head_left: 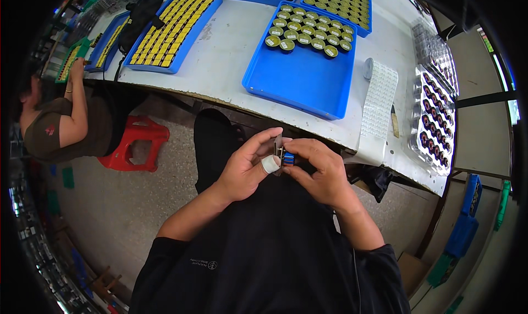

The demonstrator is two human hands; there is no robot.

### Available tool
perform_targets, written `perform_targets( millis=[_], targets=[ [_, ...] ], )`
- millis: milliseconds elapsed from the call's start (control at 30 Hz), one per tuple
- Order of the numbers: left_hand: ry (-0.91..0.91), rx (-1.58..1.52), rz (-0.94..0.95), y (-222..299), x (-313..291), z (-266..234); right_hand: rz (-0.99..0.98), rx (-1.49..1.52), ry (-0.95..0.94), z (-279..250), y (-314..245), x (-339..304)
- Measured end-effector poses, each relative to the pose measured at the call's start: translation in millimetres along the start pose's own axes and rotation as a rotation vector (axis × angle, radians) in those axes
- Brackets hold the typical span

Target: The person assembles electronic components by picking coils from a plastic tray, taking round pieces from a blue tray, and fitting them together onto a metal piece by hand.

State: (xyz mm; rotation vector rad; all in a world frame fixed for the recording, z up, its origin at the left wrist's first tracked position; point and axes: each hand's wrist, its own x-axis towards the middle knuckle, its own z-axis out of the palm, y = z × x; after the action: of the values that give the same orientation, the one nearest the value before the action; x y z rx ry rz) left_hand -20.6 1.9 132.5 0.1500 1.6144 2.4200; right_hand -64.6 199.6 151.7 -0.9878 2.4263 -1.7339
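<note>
Over my lap, in front of the table's near edge, both hands meet around a small assembly. My left hand (241,171) pinches a thin, flat grey-brown piece (277,143) standing on edge; white tape wraps its thumb. My right hand (324,168) is closed on a small blue part with dark and orange stripes (288,159), held against the flat piece. Fingers hide much of both parts, so their exact kind cannot be made out, nor whether they are joined.
On the white table (220,55) is a blue tray (297,88) partly filled with labelled round pieces. A label strip (379,102), a thin blade-like tool (395,124) and clear plastic trays (415,121) lie right. Yellow-topped pieces fill another tray (175,66). A co-worker (60,121) sits left near a red stool (140,143).
</note>
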Motion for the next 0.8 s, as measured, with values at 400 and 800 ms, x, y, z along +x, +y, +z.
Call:
perform_targets(
  millis=[400, 800],
  targets=[
    [-0.072, 0.121, -0.058, 1.0, -3.6, 8.1, -0.183, -0.138, -0.030, -8.3, 2.1, -14.9],
    [0.156, 0.132, -0.083, 2.0, 8.8, 7.5, 0.192, -0.082, 0.426, -118.1, 28.6, -15.3]
  ],
)
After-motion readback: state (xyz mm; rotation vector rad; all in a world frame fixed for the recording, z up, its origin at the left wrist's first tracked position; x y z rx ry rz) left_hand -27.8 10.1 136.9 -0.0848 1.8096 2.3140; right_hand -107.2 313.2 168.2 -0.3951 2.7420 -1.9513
